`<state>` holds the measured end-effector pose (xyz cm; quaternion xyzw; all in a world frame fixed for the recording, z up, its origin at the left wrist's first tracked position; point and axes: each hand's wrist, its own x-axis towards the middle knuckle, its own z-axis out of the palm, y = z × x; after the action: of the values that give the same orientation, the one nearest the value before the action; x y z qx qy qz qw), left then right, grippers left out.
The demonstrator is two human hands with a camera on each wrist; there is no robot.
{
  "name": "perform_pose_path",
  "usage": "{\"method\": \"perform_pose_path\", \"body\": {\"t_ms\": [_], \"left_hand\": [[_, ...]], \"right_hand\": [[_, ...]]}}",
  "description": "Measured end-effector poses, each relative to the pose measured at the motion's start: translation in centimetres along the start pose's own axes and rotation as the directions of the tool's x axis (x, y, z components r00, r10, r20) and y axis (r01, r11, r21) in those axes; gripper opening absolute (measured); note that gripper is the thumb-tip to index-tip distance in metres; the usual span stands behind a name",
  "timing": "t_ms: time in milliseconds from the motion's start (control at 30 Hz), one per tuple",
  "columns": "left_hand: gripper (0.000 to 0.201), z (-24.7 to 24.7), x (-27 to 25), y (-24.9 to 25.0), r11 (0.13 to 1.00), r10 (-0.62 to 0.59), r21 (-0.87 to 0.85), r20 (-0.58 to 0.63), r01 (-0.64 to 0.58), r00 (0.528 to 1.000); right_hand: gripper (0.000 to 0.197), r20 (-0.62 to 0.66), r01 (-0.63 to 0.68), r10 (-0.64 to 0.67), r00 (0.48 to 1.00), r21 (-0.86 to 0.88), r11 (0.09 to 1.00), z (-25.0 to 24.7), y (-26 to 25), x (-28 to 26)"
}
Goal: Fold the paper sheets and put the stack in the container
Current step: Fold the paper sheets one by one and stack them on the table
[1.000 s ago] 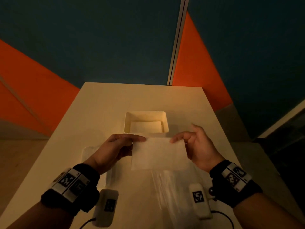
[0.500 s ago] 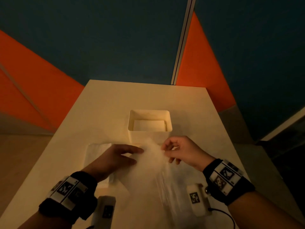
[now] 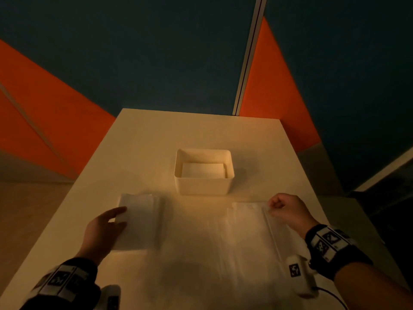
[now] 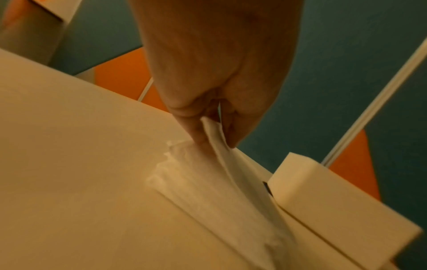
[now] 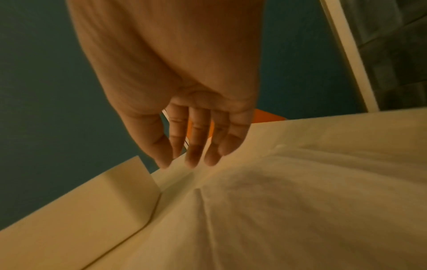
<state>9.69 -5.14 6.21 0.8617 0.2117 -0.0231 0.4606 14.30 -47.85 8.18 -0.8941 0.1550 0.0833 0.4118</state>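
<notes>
I see a pale counter (image 3: 201, 130) under dim warm light, with teal wall (image 3: 156, 52) and orange panels (image 3: 44, 108) behind it. My left grip (image 3: 105, 229) pinches the top paper sheet (image 4: 221, 146) of the stack (image 3: 143, 220) between thumb and fingers. My right grip (image 3: 288, 209) holds nothing, its fingers (image 5: 194, 151) loosely straight at the far edge of a spread sheet (image 3: 245, 231). The white container (image 3: 202, 186) sits beyond and between both grips, with folded paper (image 3: 202, 170) inside.

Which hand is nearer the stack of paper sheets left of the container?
Left. The left hand pinches the stack of paper sheets at its edge; the right hand is far across the table, on the unfolded sheet.
</notes>
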Motion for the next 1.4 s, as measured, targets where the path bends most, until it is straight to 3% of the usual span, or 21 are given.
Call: {"method": "perform_pose_path", "body": {"t_ms": [133,233,300,433,700,867,967,1000,1067,1167,1233,1300,1400], "left_hand": [[0.039,0.5,0.9,-1.3,0.919,0.15,0.364,0.027,-0.149,0.988],[0.04,0.5,1.3,-1.7,0.822,0.154,0.549,0.042,-0.152,0.987],[0.042,0.6,1.3,-1.5,0.765,0.129,0.631,0.04,-0.125,0.991],[0.049,0.7,1.0,-0.2,0.702,0.157,0.695,0.057,-0.152,0.986],[0.05,0.7,0.4,1.8,0.719,0.211,0.663,0.079,-0.209,0.974],[0.049,1.2,-0.3,3.1,0.719,0.227,0.644,0.137,-0.261,0.964],[0.044,1.8,-0.7,4.0,0.731,0.25,0.601,0.202,-0.322,0.947],[0.04,1.9,-0.7,4.3,0.749,0.27,0.556,0.239,-0.36,0.933],[0.028,2.2,-0.8,5.4,0.865,0.262,0.34,0.32,-0.368,0.911],[0.024,2.9,-1.5,7.4,0.99,0.13,-0.016,0.48,-0.139,0.868],[0.057,3.5,-1.8,8.5,0.996,0.081,-0.069,0.606,-0.049,0.792],[0.086,4.4,-1.9,9.2,0.999,0.044,-0.045,0.702,-0.017,0.711],[0.099,5.7,-2.0,9.6,0.996,0.003,-0.055,0.793,0.067,0.609]], "right_hand": [[0.04,0.169,0.012,0.04,0.985,-0.296,0.955,-0.9,0.9,1.1],[0.069,0.292,0.106,0.092,0.952,-0.598,0.794,-0.9,0.1,1.5],[0.08,0.337,0.176,0.098,0.936,-0.692,0.7,-0.5,-0.7,1.6],[0.087,0.366,0.228,0.108,0.924,-0.756,0.613,0.6,-1.2,2.3],[0.062,0.326,0.258,-0.006,0.945,-0.738,0.624,0.8,-0.8,2.3],[0.023,0.286,0.263,-0.084,0.954,-0.672,0.693,-0.2,-1.0,2.0],[0.019,0.31,0.29,-0.102,0.945,-0.652,0.701,-0.9,-1.8,1.8],[0.018,0.325,0.308,-0.116,0.939,-0.638,0.706,-1.2,-2.3,1.6],[0.021,0.362,0.343,-0.151,0.92,-0.557,0.756,-1.4,-3.7,1.1],[0.023,0.408,0.327,-0.218,0.886,-0.219,0.919,-1.5,-6.3,-0.2],[0.021,0.376,0.299,-0.281,0.883,0.01,0.954,-1.4,-7.8,-1.2],[0.019,0.297,0.287,-0.344,0.891,0.22,0.932,-1.1,-8.8,-2.0],[0.015,0.201,0.242,-0.376,0.904,0.484,0.841,-0.3,-9.9,-3.0]]}}
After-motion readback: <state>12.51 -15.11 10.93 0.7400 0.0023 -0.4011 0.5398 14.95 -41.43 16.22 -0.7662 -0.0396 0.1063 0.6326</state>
